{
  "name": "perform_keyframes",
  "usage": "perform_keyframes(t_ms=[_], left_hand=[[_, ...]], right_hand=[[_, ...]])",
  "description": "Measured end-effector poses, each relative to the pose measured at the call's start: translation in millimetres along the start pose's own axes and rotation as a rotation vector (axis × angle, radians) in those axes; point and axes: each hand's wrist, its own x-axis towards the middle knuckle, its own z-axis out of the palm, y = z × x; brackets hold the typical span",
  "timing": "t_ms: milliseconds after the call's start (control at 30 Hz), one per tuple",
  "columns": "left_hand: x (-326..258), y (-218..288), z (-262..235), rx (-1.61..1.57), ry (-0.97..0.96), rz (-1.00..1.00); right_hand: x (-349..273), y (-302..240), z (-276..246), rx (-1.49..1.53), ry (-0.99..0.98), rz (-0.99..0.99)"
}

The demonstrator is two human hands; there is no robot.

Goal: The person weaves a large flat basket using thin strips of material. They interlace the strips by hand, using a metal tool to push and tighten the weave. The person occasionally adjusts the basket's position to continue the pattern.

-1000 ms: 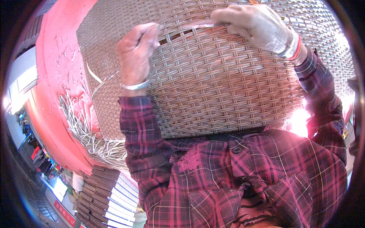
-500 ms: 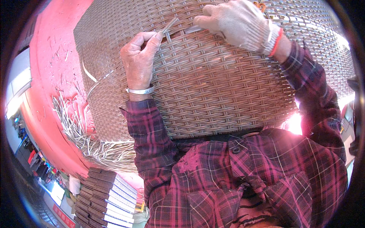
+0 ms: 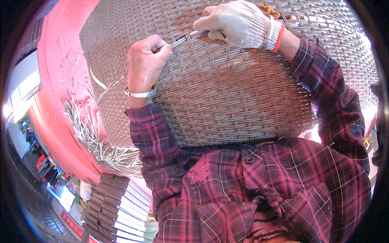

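A large brown wicker panel (image 3: 227,101) of woven strands spreads before me. My left hand (image 3: 146,60), bare with a silvery bracelet (image 3: 141,94), is closed in a pinch at its upper left part. Between thumb and fingers is the end of a wicker strand (image 3: 178,42), which slants up to the right. My right hand (image 3: 237,25), in a white knitted glove with a red-edged cuff, is closed just right of it. From its fingertips a thin pale strip (image 3: 197,34) points toward my left hand; whether it is a strand or a tool I cannot tell.
Loose strand ends (image 3: 115,158) fringe the panel's lower left edge. A pink surface (image 3: 69,60) curves along the left. Below it lies a stack of dark ribbed pieces (image 3: 107,204). An orange tie (image 3: 270,12) shows on the weave beyond my right wrist.
My right hand has moved left and slightly down, closer to my left hand. The strand at my left fingertips stood up steeply before; now it lies lower, along the weave.
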Motion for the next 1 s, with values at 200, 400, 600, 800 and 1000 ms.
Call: perform_keyframes(t_ms=[200, 400, 600, 800, 1000], left_hand=[[11.8, 14.9, 22.4, 0.078, -0.008, 0.036], [-0.9, 21.6, 36.4, 0.182, 0.201, 0.205], [-30.1, 16.6, 13.6, -0.151, 0.238, 0.125], [-3.2, 24.5, 40.9, 0.028, 0.186, 0.197], [4.8, 36.5, 58.3, 0.455, 0.301, 0.442]], right_hand=[[-4.6, -4.6, -2.8, -0.020, 0.049, 0.011], [-10.0, -5.1, -12.3, -0.023, 0.036, 0.019], [-13.6, -3.4, -14.6, 0.048, 0.092, -0.006], [-25.7, 0.2, -41.8, -0.010, -0.022, 0.116], [-41.2, 8.7, -69.1, 0.055, -0.021, 0.185]])
